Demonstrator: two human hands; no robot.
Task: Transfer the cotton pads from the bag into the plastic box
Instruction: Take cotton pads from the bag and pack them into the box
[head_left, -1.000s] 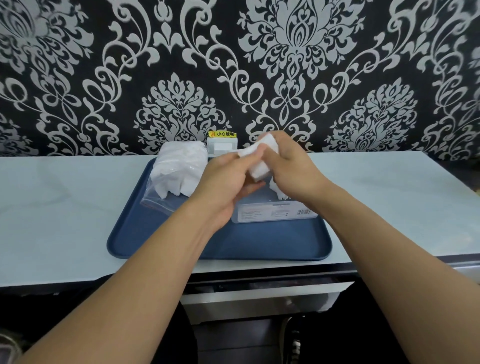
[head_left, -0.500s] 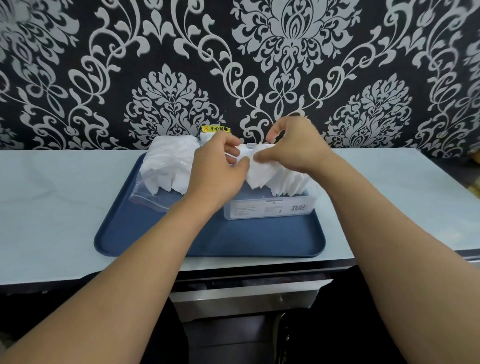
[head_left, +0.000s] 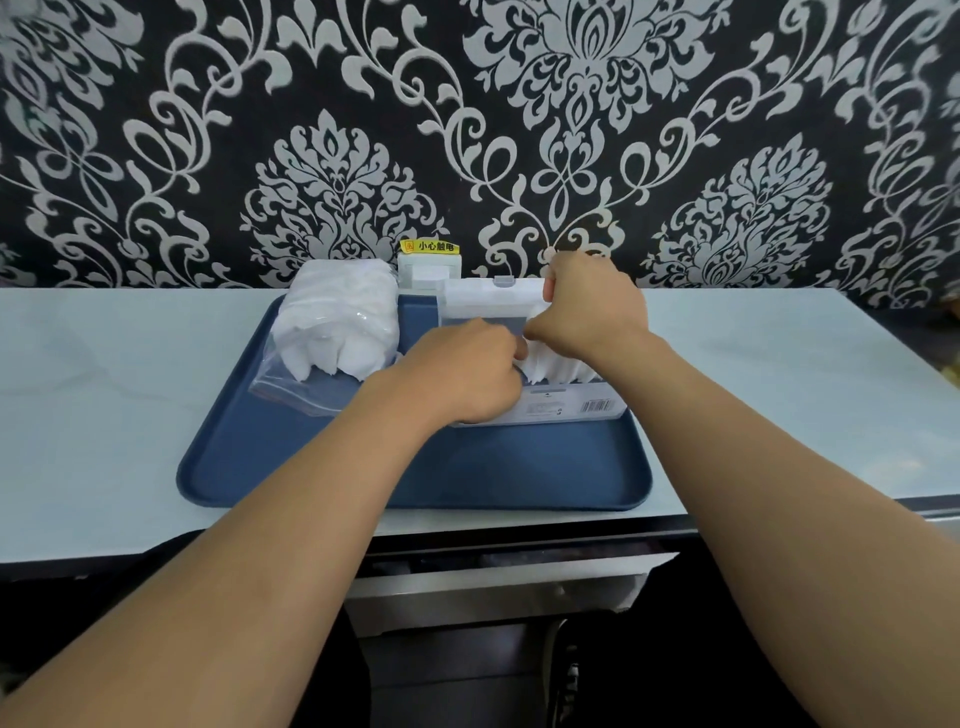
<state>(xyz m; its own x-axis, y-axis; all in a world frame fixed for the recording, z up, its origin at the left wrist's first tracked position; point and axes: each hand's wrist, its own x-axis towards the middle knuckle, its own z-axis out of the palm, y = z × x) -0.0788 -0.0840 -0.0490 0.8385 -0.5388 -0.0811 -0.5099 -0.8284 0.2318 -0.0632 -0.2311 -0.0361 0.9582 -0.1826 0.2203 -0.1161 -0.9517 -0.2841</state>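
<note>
A blue tray (head_left: 322, 467) is shown lying on a pale countertop (head_left: 104, 405), and all positions below are given relative to this tray. In the tray's far left corner, a clear plastic bag (head_left: 332, 338) is seen lying on its side, its open mouth turned toward the tray's near edge; it is filled with white cotton pads (head_left: 343, 322). On the right half of the tray, a transparent plastic box (head_left: 566, 405) is set, its labelled front wall facing the near edge and its hinged lid (head_left: 488, 299) raised at the tray's far edge. A fanned row of cotton pads in the box (head_left: 558, 366) is seen standing on edge, leaning and rising above the front wall.

The left hand (head_left: 462, 376) is held over the box's left end, curled into a loose fist against the row of pads; its fingertips are hidden, so whether a pad is pinched cannot be told. The right hand (head_left: 589, 309) is held over the box's far right part, its fingers bent down onto the pads; again the grip itself is concealed and cannot be told. The two hands are nearly touching above the box.

Beyond the tray's far edge, a white wall socket (head_left: 428, 270) bearing a yellow warning sticker (head_left: 430, 246) is seen against patterned black-and-silver wallpaper (head_left: 571, 130).
</note>
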